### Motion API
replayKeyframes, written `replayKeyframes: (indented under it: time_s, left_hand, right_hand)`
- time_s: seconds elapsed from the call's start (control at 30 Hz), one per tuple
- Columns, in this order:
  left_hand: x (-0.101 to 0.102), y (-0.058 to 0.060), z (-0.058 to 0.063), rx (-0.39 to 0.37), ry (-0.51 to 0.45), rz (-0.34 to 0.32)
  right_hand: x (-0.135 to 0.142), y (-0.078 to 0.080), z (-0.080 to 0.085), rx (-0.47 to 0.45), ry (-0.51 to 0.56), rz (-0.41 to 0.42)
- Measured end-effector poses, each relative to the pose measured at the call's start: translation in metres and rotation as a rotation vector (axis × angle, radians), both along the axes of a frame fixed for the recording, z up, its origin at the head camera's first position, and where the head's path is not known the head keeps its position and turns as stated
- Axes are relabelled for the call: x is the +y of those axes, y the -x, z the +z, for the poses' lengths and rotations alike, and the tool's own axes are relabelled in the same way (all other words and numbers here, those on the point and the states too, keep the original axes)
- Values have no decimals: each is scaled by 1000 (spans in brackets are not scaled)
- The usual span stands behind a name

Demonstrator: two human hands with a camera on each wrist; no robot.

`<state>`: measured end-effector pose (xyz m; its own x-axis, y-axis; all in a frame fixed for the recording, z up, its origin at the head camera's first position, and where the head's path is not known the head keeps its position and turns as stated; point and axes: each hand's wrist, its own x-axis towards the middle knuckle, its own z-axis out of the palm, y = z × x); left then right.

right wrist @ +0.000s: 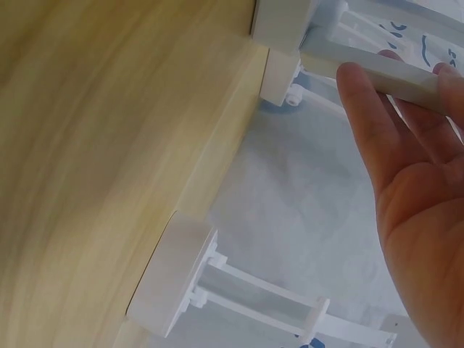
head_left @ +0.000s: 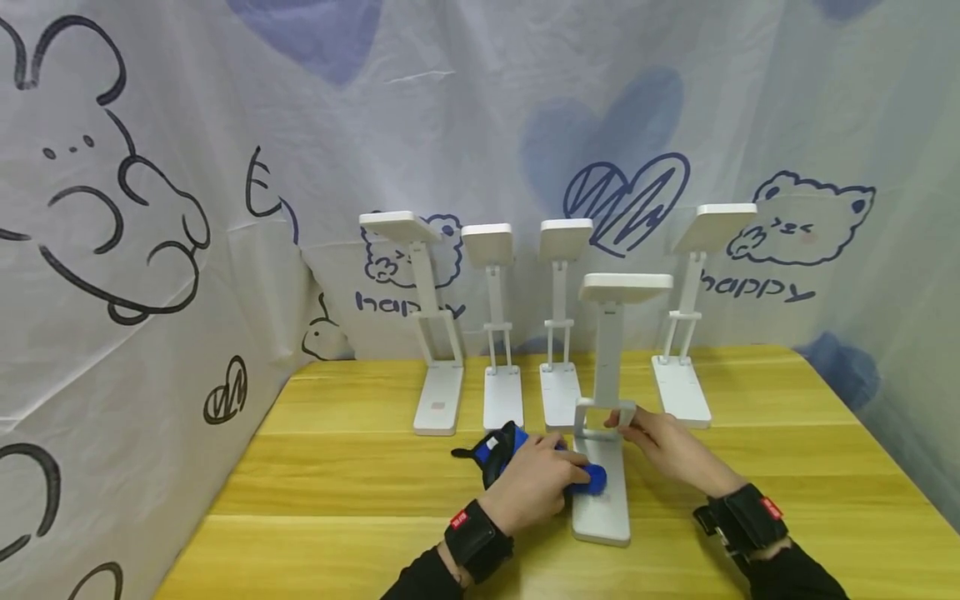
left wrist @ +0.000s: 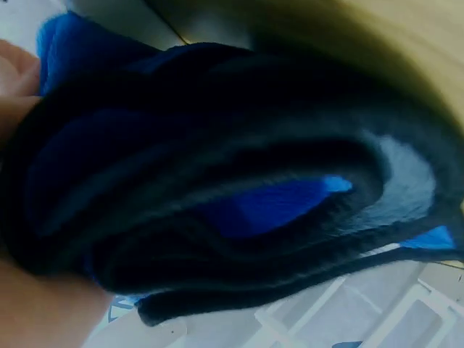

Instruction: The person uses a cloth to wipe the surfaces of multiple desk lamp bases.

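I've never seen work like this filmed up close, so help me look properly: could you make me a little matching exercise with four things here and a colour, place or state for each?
1. Left hand
2. Right hand
3. Cloth
4. Front stand

A. Blue with black edging
B. Gripping the front stand
C. White, nearer the person than the four other stands
D. Gripping the cloth

Pairs: 1-D, 2-B, 3-A, 4-C
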<state>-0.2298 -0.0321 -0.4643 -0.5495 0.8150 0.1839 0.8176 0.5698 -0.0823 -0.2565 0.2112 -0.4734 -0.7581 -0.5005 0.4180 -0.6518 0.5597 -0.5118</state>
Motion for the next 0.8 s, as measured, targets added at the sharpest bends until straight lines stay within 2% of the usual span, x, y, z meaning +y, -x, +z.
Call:
replayKeyframes:
  time_s: [0.17,0.37,0.6,0.8]
  left_hand:
    - [10,2,-7,165,36,78]
    - [24,1,-11,287,21,143]
    - [31,1,-11,370,1,159]
    - [41,3,-14,447,-6,135]
  right_hand:
    - [1,0,-1,-6,-3,-3]
    - [0,0,0,10,2,1]
    - [0,-1,1,17,4,-1]
    - [0,-1,1,33,-12,-12]
